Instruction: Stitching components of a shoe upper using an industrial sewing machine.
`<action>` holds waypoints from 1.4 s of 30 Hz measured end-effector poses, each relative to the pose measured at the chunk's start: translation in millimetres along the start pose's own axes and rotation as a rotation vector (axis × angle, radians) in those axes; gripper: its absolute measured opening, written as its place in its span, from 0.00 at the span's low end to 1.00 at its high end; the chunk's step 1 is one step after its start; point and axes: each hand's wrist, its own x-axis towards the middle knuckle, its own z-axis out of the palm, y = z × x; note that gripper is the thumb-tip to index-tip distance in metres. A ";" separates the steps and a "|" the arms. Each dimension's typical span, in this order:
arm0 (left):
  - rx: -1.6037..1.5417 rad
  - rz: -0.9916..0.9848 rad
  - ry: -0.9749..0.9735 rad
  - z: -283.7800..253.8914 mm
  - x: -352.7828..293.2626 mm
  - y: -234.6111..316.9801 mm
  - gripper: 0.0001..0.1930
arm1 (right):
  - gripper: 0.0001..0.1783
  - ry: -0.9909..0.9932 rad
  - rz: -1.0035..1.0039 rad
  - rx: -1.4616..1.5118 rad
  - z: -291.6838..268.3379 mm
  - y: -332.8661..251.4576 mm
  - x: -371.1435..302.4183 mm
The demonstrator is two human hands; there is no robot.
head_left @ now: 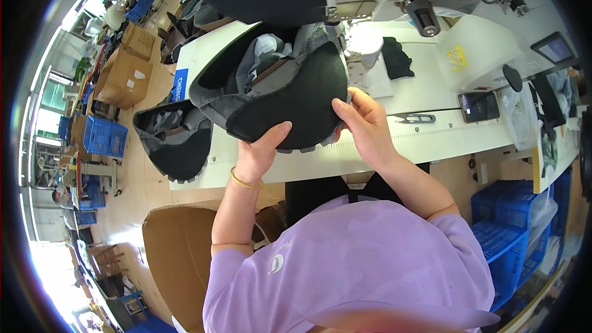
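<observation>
Above the front of the white sewing table point(246, 172), both my hands hold a curved black and grey padded fabric piece point(290, 102). It has a smooth black face, a grey fuzzy lining and a notched lower edge. My left hand point(262, 151) grips its lower left edge, thumb on the black face and fingers hidden beneath. My right hand point(364, 126) pinches its right edge between thumb and fingers. The sewing machine's needle area point(361, 43) is just beyond its upper right. A similar black and grey piece point(179, 142) hangs over the table's left edge.
Thread snips point(415, 118) and a phone point(479, 106) lie on the table to the right, with a black cloth piece point(396, 58) farther back. An open cardboard box point(176, 259) stands below left. Blue plastic crates point(502, 234) are stacked at lower right.
</observation>
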 end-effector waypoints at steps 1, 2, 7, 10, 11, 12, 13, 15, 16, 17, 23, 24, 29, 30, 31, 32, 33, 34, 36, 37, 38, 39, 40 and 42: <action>-0.040 -0.020 -0.006 3.2 2.7 4.4 0.14 | 0.12 0.002 0.016 0.026 -0.2 -2.0 0.2; -0.091 -0.032 -0.011 6.2 5.1 8.5 0.14 | 0.12 0.015 0.004 0.027 -0.7 -3.9 -0.5; -0.084 -0.038 -0.046 15.3 12.9 19.9 0.15 | 0.11 0.080 -0.029 0.074 -1.5 -6.5 -5.9; -0.133 -0.092 -0.026 16.4 16.9 20.6 0.15 | 0.11 0.076 -0.025 0.087 -2.3 -7.1 -2.9; -0.177 -0.110 -0.011 16.3 18.1 20.7 0.15 | 0.11 0.077 -0.029 0.087 -2.4 -7.6 -1.6; -0.170 -0.117 -0.017 16.0 18.9 21.0 0.15 | 0.11 0.084 -0.022 0.084 -2.4 -8.1 -0.9; -0.155 -0.103 -0.017 15.7 19.6 21.4 0.15 | 0.11 0.085 -0.005 0.083 -2.1 -8.7 -0.3; -0.136 -0.094 -0.019 15.2 20.5 22.9 0.15 | 0.11 0.086 -0.020 0.095 -1.1 -9.8 -0.3; -0.132 -0.095 -0.017 15.1 21.1 23.5 0.15 | 0.11 0.075 -0.027 0.094 -0.6 -10.0 -0.7; -0.133 -0.088 -0.027 15.1 21.5 23.9 0.15 | 0.11 0.088 -0.023 0.089 -0.2 -9.9 -1.5; -0.161 -0.086 0.031 15.6 27.2 24.4 0.16 | 0.14 0.085 -0.044 0.102 7.1 -4.1 -0.3; -0.164 -0.065 0.011 15.0 28.4 24.4 0.16 | 0.14 0.085 -0.037 0.099 7.1 -4.1 0.4; -0.139 -0.095 -0.014 7.0 31.0 24.9 0.17 | 0.14 0.070 -0.047 0.083 9.0 -7.1 -0.5; -0.109 -0.070 -0.050 5.1 31.5 24.7 0.17 | 0.14 0.067 -0.046 0.084 9.6 -7.6 -1.2; -0.091 -0.028 -0.119 3.5 32.3 24.4 0.17 | 0.14 0.073 -0.050 0.098 10.4 -7.7 -1.4; -0.085 -0.050 -0.087 2.3 33.5 23.6 0.17 | 0.14 0.066 -0.063 0.114 10.4 -7.7 -1.5; -0.085 -0.056 -0.099 1.1 35.4 23.2 0.18 | 0.14 0.086 -0.048 0.110 10.5 -7.3 -0.5; -0.096 -0.049 -0.131 0.6 37.3 22.4 0.18 | 0.14 0.074 -0.047 0.102 10.4 -6.5 1.5; -0.088 -0.058 -0.109 1.1 41.0 20.5 0.18 | 0.14 0.072 -0.045 0.092 5.6 -6.5 5.5; -0.087 -0.029 -0.103 1.8 42.6 20.1 0.19 | 0.13 0.049 -0.044 0.084 4.0 -6.5 7.6; -0.073 -0.049 -0.099 2.9 43.7 19.7 0.19 | 0.13 0.014 -0.042 0.083 2.3 -6.8 9.2; -0.066 -0.030 -0.081 4.5 44.4 18.9 0.19 | 0.13 0.016 -0.041 0.087 1.0 -7.4 11.3; -0.058 -0.002 -0.069 6.3 44.5 18.4 0.19 | 0.13 0.017 -0.036 0.086 -0.1 -8.3 12.4; -0.060 -0.018 -0.037 10.6 44.2 16.9 0.19 | 0.14 0.009 -0.027 0.088 -1.6 -10.5 12.3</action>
